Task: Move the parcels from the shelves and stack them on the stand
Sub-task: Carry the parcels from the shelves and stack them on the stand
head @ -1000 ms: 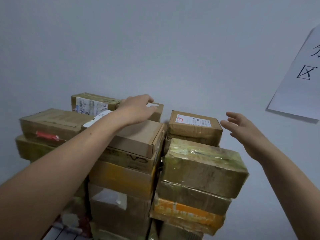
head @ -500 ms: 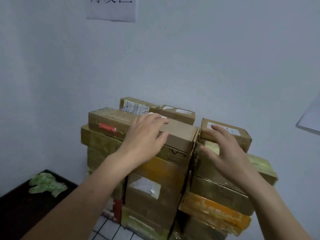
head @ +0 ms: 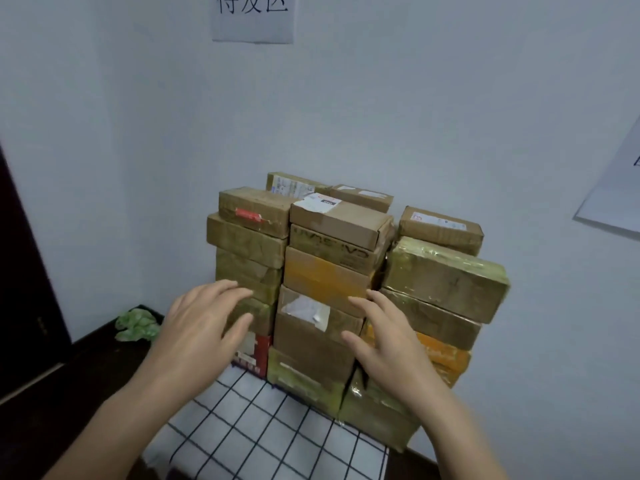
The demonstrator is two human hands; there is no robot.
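Observation:
Several brown cardboard parcels (head: 332,278) are piled in three columns against the white wall, on a stand covered by a white cloth with a black grid (head: 277,431). The top middle parcel (head: 341,221) bears a white label. My left hand (head: 204,327) hovers in front of the left column, fingers spread and holding nothing. In front of the gap between the middle and right columns floats my right hand (head: 384,341), also with fingers extended and empty. Neither hand plainly touches a parcel.
A paper sign (head: 252,17) hangs on the wall above the pile and another sheet (head: 613,188) at the right. A crumpled green bag (head: 136,323) lies on the dark surface at the left. A dark door edge (head: 20,258) runs along the far left.
Both hands have drawn back and down from the top parcels. The view has pulled away, so the stand's grid cloth and more of the pile show.

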